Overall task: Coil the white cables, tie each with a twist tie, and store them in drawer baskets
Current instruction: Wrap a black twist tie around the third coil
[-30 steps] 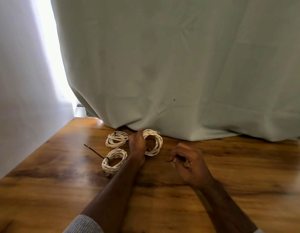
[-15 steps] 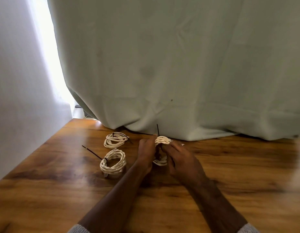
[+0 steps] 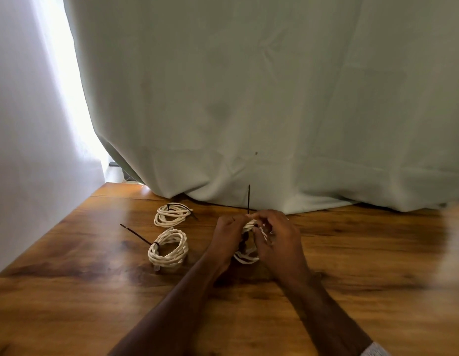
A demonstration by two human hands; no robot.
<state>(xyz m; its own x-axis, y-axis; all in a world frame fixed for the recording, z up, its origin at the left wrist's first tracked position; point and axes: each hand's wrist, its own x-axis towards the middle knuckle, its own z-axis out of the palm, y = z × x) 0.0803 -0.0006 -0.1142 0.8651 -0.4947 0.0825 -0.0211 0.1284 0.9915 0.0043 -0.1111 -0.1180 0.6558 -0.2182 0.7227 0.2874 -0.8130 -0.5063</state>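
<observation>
Both hands are meeting at centre frame over a white cable coil (image 3: 245,255), which is sitting just above the desk (image 3: 351,265). Left hand (image 3: 227,238) is gripping the coil's left side, fingers curled round it. Right hand (image 3: 277,240) is curling over the top right, fingers pinching at the strands; a black twist tie (image 3: 248,199) is sticking straight up from between the two hands. Two more coils are lying left of the hands: far coil (image 3: 172,214) near the curtain (image 3: 249,98), near coil (image 3: 168,247) just below it in frame, each showing a black tie. The near coil's tie tail is pointing toward upper left.
</observation>
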